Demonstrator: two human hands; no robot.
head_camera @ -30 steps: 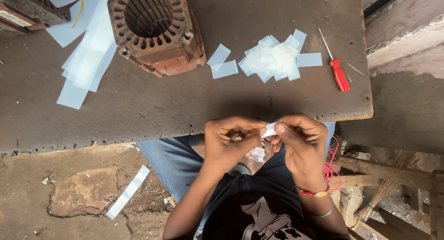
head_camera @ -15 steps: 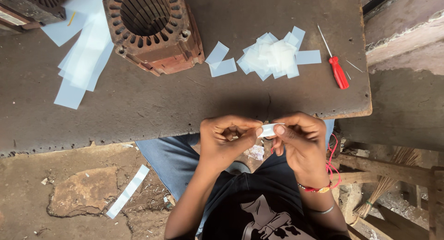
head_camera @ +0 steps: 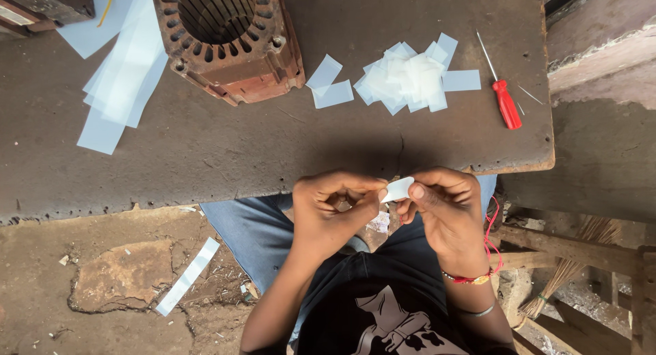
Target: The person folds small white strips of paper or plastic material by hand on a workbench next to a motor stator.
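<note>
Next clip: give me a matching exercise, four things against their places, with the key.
Things:
1. screwdriver
2. slotted metal core
3. small white slip
4. long pale strip

Places:
A. on the ground, by the knee
B. between both hands' fingertips
C. table's right end
D. table's far edge, left of the cut-slip pile

Pairs: 1-C, 2-D, 3-B, 4-A

left hand (head_camera: 335,211) curling inward, fingers (head_camera: 355,185) bunching at the tips | right hand (head_camera: 444,208) facing it, thumb and fingers pinching shut | both hands meeting close before the chest | forearms angling inward, wrists bending
</note>
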